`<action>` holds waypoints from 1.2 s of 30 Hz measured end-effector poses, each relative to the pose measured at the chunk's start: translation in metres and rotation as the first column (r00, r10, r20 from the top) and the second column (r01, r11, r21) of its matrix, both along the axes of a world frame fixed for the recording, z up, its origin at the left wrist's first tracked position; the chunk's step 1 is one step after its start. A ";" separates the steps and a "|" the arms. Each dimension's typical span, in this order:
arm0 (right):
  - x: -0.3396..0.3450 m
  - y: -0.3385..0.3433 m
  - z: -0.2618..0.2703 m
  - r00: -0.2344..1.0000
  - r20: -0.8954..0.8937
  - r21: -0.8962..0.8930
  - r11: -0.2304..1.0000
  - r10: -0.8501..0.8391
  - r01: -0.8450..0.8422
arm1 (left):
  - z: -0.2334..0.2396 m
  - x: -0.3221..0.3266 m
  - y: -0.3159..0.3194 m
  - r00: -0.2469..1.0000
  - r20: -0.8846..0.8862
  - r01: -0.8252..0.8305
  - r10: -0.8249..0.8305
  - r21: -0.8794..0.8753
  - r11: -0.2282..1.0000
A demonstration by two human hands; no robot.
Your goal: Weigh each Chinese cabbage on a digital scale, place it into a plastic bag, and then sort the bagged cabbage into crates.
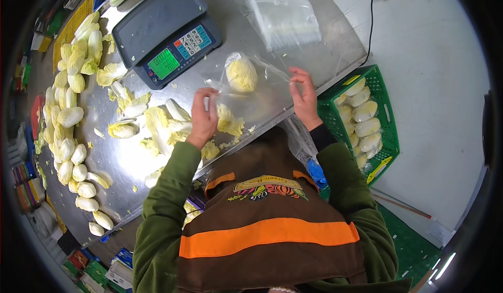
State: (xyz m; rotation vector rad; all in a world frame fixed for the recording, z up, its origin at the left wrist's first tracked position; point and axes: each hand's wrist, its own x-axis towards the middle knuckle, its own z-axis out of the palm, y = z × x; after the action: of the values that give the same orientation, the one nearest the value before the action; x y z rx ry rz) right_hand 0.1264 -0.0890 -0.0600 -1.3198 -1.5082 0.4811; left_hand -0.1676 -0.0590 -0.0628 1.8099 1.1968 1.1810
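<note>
A pale yellow cabbage head (241,75) lies inside a clear plastic bag (265,90) on the steel table. My left hand (204,114) pinches the bag's left side between thumb and fingers. On the other side, my right hand (304,96) has the film's right edge at its fingertips, close to the table's front edge. The bag spreads loosely between the two hands. Beneath and beside my left hand are loose cabbage leaves (157,124), and a torn leafy piece (228,120) lies just to its right.
A digital scale (165,33) with a lit display stands behind my left hand. Clear bags (283,14) are stacked at the back. Several cabbage heads (67,116) line the table's left. A green crate (389,135) at right holds wrapped heads. A black cable (371,29) runs to a wall socket.
</note>
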 end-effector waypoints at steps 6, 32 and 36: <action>-0.023 -0.024 0.021 0.937 -0.308 -0.356 0.933 -0.165 0.047 | 0.007 0.006 -0.036 0.890 0.325 -0.164 0.319 -0.425 0.890; -0.016 -0.064 -0.073 0.956 -0.012 -0.348 0.896 0.292 -0.278 | -0.011 0.016 0.039 0.802 -0.297 0.394 -0.518 -0.386 0.834; -0.009 -0.108 -0.022 0.706 -0.663 -0.579 0.768 -0.247 -0.275 | 0.035 0.088 0.049 0.878 -0.071 0.344 -0.474 -0.596 0.726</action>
State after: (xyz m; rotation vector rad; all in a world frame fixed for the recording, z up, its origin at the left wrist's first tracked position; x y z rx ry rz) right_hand 0.1177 -0.1965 -0.0823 -1.3702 -0.6738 1.4559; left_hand -0.0798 -0.0099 -0.0283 1.6303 1.0341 0.3114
